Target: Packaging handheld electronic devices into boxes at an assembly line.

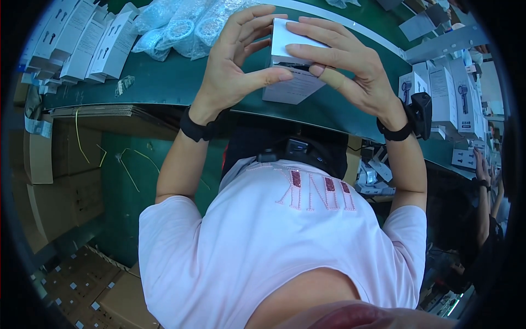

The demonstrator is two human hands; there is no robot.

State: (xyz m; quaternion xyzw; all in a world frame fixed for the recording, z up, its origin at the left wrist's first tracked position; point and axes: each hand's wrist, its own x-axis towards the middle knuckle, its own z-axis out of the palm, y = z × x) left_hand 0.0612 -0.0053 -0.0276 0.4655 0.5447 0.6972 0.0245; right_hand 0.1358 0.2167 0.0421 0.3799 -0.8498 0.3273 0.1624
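A white carton (295, 90) with fine print stands above the green worktable, held between my two hands. Along its upper front edge runs a dark gap, just under the white top panel. My left hand (233, 66) grips the carton's left side, thumb against the front and fingers curled toward the back. Over the top panel lie the fingers of my right hand (350, 66), while its thumb presses at the front edge by the gap. What is inside the carton cannot be seen.
White printed boxes (109, 49) lean in a row at the table's left. Bubble-wrapped items (181, 30) lie behind my left hand. More printed boxes (442, 96) stand at the right, near another person's hand (481, 164). Brown cartons (71, 200) fill the lower left.
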